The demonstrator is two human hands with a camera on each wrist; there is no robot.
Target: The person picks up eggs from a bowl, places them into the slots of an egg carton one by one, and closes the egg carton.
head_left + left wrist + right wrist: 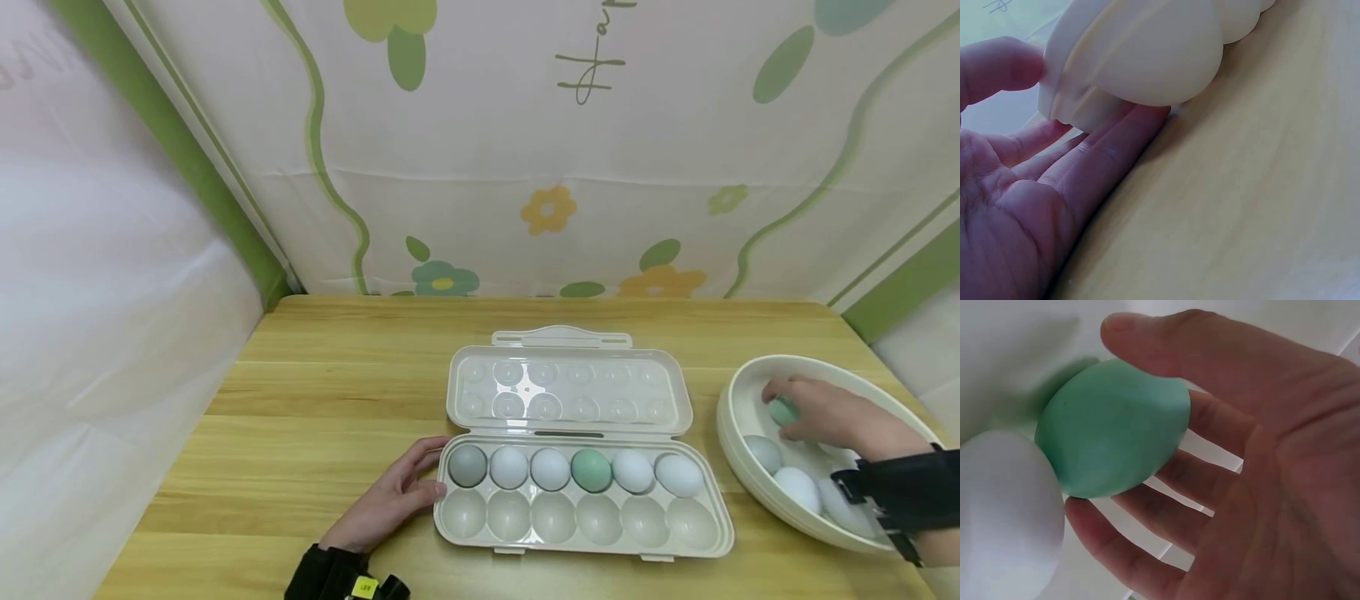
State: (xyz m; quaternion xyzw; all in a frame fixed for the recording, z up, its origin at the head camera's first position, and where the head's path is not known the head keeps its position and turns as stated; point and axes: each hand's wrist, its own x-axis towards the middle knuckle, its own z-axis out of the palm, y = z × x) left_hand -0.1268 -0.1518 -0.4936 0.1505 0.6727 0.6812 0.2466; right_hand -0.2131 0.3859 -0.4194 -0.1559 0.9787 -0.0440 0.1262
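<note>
In the head view, an egg carton (585,492) lies lengthwise with its clear lid (570,387) folded back. Along its far row sit several eggs: one grey (468,466), one green (591,471), the others white or pale. The near row shows bare cups. My left hand (390,500) holds the carton's left end, thumb at the rim and fingers reaching beneath it in the left wrist view. Inside a white bowl (738,450) at the right, my right hand (825,412) curls around a green egg (1113,428), thumb over its top. A white egg (1007,519) lies against it.
Other pale eggs, including a white one (798,489), lie in the bowl near the right wrist. The wooden table (315,400) ends at a white floral cloth (465,133) behind, and more cloth hangs at both sides.
</note>
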